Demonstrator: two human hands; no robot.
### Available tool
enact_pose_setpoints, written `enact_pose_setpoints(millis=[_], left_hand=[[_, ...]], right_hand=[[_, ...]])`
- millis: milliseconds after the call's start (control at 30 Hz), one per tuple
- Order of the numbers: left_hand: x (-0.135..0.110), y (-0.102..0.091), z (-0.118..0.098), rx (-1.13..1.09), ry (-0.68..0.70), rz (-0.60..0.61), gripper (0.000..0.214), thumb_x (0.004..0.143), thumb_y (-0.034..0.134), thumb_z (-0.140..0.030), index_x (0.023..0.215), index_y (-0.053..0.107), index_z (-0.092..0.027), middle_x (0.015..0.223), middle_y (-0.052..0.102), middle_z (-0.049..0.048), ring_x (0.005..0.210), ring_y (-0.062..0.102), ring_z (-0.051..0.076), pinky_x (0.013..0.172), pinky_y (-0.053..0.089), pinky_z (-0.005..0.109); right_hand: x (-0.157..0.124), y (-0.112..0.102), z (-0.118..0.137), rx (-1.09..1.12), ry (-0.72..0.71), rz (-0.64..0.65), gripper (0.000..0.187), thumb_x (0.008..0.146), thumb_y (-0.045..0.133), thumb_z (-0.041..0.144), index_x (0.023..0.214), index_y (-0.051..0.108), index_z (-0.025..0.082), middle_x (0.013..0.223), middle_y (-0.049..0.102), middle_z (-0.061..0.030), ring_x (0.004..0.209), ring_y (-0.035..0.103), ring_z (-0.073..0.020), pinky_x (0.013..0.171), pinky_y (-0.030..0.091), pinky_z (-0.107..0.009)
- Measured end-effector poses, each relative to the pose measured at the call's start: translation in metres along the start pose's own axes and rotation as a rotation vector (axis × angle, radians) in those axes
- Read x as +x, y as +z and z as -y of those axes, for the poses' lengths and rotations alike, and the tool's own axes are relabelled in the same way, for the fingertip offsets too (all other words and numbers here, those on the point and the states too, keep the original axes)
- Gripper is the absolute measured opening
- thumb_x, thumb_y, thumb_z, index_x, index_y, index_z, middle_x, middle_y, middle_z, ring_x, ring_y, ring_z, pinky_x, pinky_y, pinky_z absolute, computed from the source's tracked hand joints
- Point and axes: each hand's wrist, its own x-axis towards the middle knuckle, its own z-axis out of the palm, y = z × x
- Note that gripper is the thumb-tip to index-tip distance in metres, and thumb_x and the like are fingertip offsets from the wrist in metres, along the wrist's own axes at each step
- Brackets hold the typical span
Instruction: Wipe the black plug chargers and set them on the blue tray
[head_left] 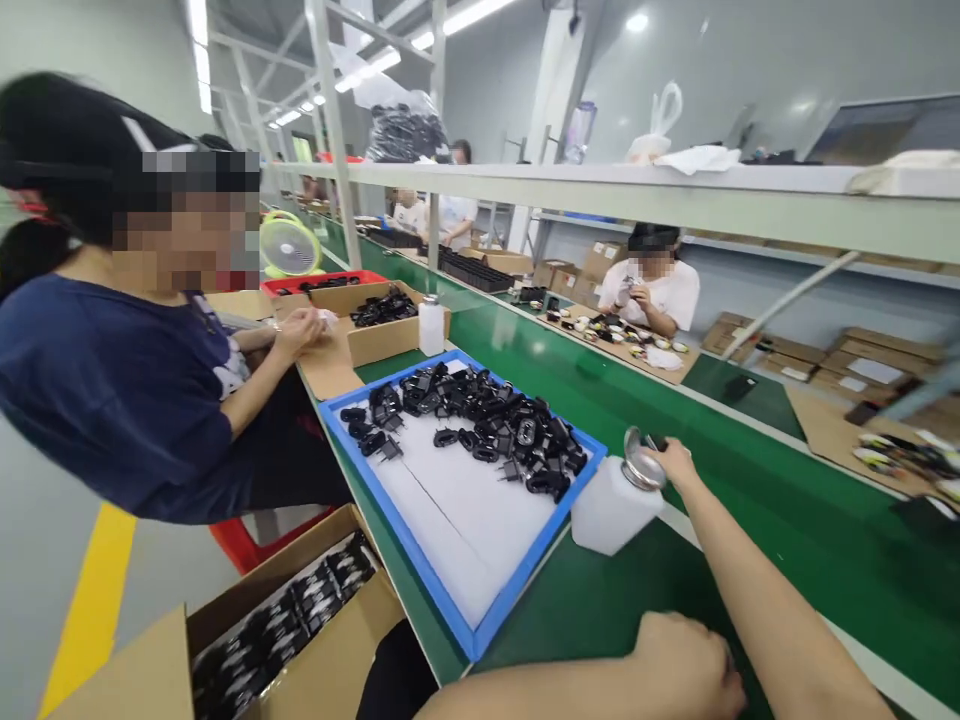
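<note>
A white plastic solvent bottle with a round metal top stands on the green bench; its metal lid is tipped up. My right hand is at that top, its fingers closed on a small dark object whose kind I cannot make out. Nearer to me, my left hand is curled low over the bench, and what its fingers hold, if anything, is hidden. To the left of the bottle lies a blue-rimmed tray lined in white, with many black plug adapters heaped toward its far side.
A co-worker sits at the left beside an open carton of black parts. A second white bottle stands beyond the tray. Below the bench edge is a carton of packed black items. A shelf crosses overhead.
</note>
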Motion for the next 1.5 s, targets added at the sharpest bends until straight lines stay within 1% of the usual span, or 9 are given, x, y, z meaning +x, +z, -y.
enact_pose_setpoints(millis=[167, 367, 467, 567, 700, 833, 1100, 1300, 1500], left_hand=[[-0.008, -0.007, -0.001, -0.325, -0.104, -0.244, 0.021, 0.067, 0.037, -0.02, 0.075, 0.056, -0.017, 0.076, 0.058, 0.0042, 0.072, 0.053, 0.017, 0.066, 0.043, 0.029], [-0.038, -0.042, -0.015, -0.771, 0.016, -0.624, 0.042, 0.069, 0.035, -0.013, 0.111, 0.028, -0.014, 0.115, 0.035, 0.011, 0.102, 0.039, 0.016, 0.08, 0.037, 0.028], [-0.062, -0.066, -0.028, -0.883, 0.271, -0.492, 0.053, 0.066, 0.048, -0.023, 0.114, 0.026, -0.019, 0.119, 0.035, 0.008, 0.106, 0.037, 0.018, 0.084, 0.036, 0.029], [-0.079, -0.075, -0.03, -0.868, 0.211, -0.46, 0.044, 0.066, 0.05, -0.023, 0.107, 0.037, -0.019, 0.113, 0.043, 0.0055, 0.103, 0.041, 0.017, 0.085, 0.034, 0.028], [-0.1, -0.06, -0.006, -0.845, -0.061, -0.345, 0.034, 0.066, 0.051, -0.026, 0.098, 0.042, -0.018, 0.1, 0.054, 0.0045, 0.087, 0.052, 0.016, 0.073, 0.042, 0.028], [-0.121, -0.039, 0.022, -0.611, 0.015, -0.107, 0.03, 0.059, 0.06, -0.026, 0.086, 0.049, -0.019, 0.096, 0.056, 0.0022, 0.095, 0.047, 0.017, 0.082, 0.036, 0.031], [-0.126, -0.03, 0.03, -0.396, -0.025, 0.03, 0.029, 0.057, 0.062, -0.028, 0.084, 0.052, -0.021, 0.085, 0.059, -0.0015, 0.086, 0.049, 0.016, 0.088, 0.027, 0.033], [-0.127, -0.031, 0.03, -0.391, 0.027, 0.074, 0.034, 0.056, 0.063, -0.03, 0.087, 0.052, -0.023, 0.09, 0.058, -0.0035, 0.088, 0.05, 0.014, 0.094, 0.016, 0.034], [-0.127, -0.027, 0.032, -0.356, 0.016, 0.063, 0.034, 0.056, 0.062, -0.031, 0.087, 0.054, -0.021, 0.088, 0.06, -0.0013, 0.088, 0.05, 0.015, 0.093, 0.019, 0.033]], right_hand=[[-0.071, -0.056, -0.004, 0.146, 0.097, -0.03, 0.057, 0.055, 0.056, 0.029, 0.104, 0.03, 0.015, 0.099, 0.051, -0.0106, 0.082, 0.053, -0.0172, 0.069, 0.043, -0.029], [-0.179, -0.11, 0.042, 0.361, -0.146, -0.143, 0.049, 0.057, 0.058, 0.032, 0.099, 0.033, 0.02, 0.105, 0.046, -0.008, 0.087, 0.05, -0.0182, 0.073, 0.042, -0.032], [-0.213, -0.12, 0.061, 0.245, -0.171, -0.1, 0.048, 0.062, 0.054, 0.031, 0.105, 0.036, 0.022, 0.11, 0.045, -0.0072, 0.095, 0.047, -0.0206, 0.079, 0.038, -0.035], [-0.239, -0.122, 0.057, 0.13, -0.18, 0.076, 0.06, 0.062, 0.053, 0.036, 0.116, 0.03, 0.021, 0.122, 0.035, -0.0084, 0.109, 0.034, -0.0237, 0.088, 0.031, -0.038], [-0.282, -0.119, 0.004, -0.114, 0.278, 0.154, 0.065, 0.059, 0.049, 0.048, 0.113, 0.037, 0.013, 0.122, 0.033, -0.0162, 0.114, 0.021, -0.0323, 0.087, 0.025, -0.048], [-0.326, -0.118, -0.048, -0.291, 0.525, 0.123, 0.04, 0.058, 0.046, 0.045, 0.087, 0.051, 0.017, 0.101, 0.052, -0.0141, 0.1, 0.04, -0.0344, 0.078, 0.033, -0.05], [-0.312, -0.111, -0.017, -0.072, 0.638, -0.003, 0.028, 0.061, 0.044, 0.043, 0.076, 0.043, 0.019, 0.065, 0.055, -0.0078, 0.063, 0.053, -0.0254, 0.057, 0.04, -0.037], [-0.284, -0.064, 0.025, 0.283, 0.356, 0.166, 0.024, 0.06, 0.045, 0.028, 0.082, 0.049, 0.017, 0.077, 0.058, -0.0033, 0.07, 0.054, -0.0178, 0.062, 0.043, -0.03], [-0.299, -0.06, 0.047, 0.346, 0.144, 0.152, 0.019, 0.066, 0.039, 0.023, 0.075, 0.054, 0.02, 0.082, 0.058, -0.0026, 0.076, 0.053, -0.017, 0.07, 0.04, -0.031]])
